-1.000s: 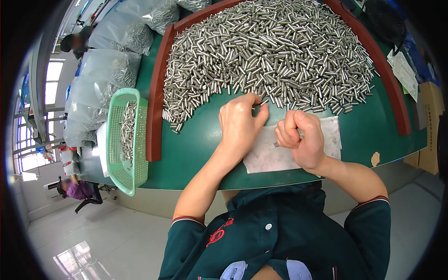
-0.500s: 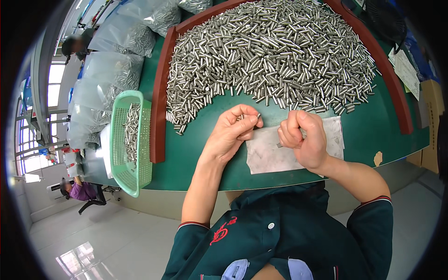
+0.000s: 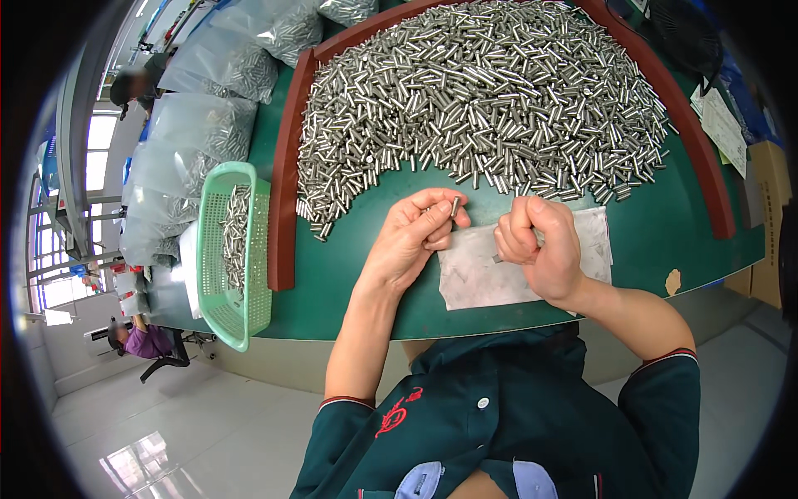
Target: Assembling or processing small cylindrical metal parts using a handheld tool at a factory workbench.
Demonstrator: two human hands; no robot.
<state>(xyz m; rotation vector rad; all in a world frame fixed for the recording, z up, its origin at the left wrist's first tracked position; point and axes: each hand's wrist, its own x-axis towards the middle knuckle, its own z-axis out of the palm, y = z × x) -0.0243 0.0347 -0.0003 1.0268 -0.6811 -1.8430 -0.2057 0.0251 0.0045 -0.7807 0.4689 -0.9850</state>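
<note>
Between the thumb and forefinger of my left hand (image 3: 407, 233) a short steel pin (image 3: 455, 206) stands nearly upright. The other left fingers are curled in. To its right, my right hand (image 3: 544, 249) is closed in a fist over a smudged white cloth or sheet (image 3: 474, 283). A small grey end (image 3: 498, 259), like that of another pin, sticks out beside its curled fingers; the rest is hidden. Beyond both hands spreads a large heap of the same loose steel pins (image 3: 490, 108) on the green table (image 3: 648, 241).
Dark red wooden bars (image 3: 285, 208) border the heap. At the left stands a green perforated basket (image 3: 258, 308) with pins in it, and behind it several clear bags (image 3: 174, 125) of pins. A black fan (image 3: 686, 37) and papers (image 3: 721, 129) are at the far right.
The pin in my left fingers has turned from pointing away to the right to nearly upright, showing more of its length. My right fist has stayed in place.
</note>
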